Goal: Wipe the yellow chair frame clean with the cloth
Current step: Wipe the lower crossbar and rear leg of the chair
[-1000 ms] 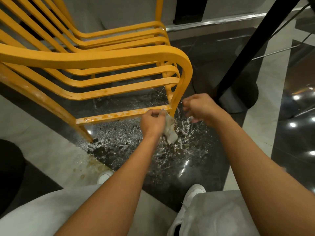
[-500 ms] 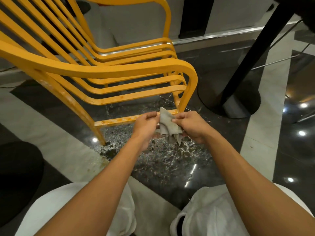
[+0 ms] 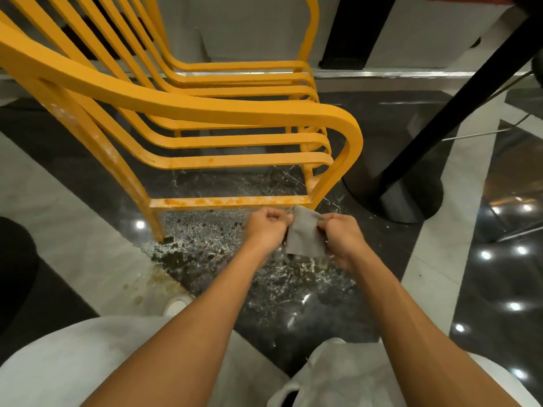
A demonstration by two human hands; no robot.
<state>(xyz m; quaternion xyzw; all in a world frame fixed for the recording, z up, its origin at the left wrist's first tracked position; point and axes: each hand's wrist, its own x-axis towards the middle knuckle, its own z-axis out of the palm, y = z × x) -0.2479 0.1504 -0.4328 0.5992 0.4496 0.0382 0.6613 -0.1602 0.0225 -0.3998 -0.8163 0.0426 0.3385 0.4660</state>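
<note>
Head view. A yellow chair frame of curved, painted metal slats [image 3: 205,113] stands on the dark speckled stone strip of the floor [image 3: 293,304], near that strip's left edge where pale tile begins. Its low yellow crossbar [image 3: 229,202], joining the two near legs, carries orange-brown stains along most of its length, and the left leg shows pale smears. The wiping is therefore judged to be at an early stage, with the crossbar, the legs and the slats above all left to clean. The small grey fabric cloth [image 3: 304,235] hangs in the air just in front of the crossbar's right end; whether its top corner touches the bar cannot be told. The left hand [image 3: 266,227] pinches the cloth's left edge with curled fingers, and the right hand [image 3: 342,236] pinches its right edge, so that the cloth is stretched flat between them. One second ago the left hand alone pressed the crumpled cloth against the bar's right end, while the right hand hovered beside the leg, holding nothing; half a second ago both hands had taken it. The cloth is now off the bar and opened out, apparently being refolded. A black round table pedestal [image 3: 411,198] stands to the right of the chair.
</note>
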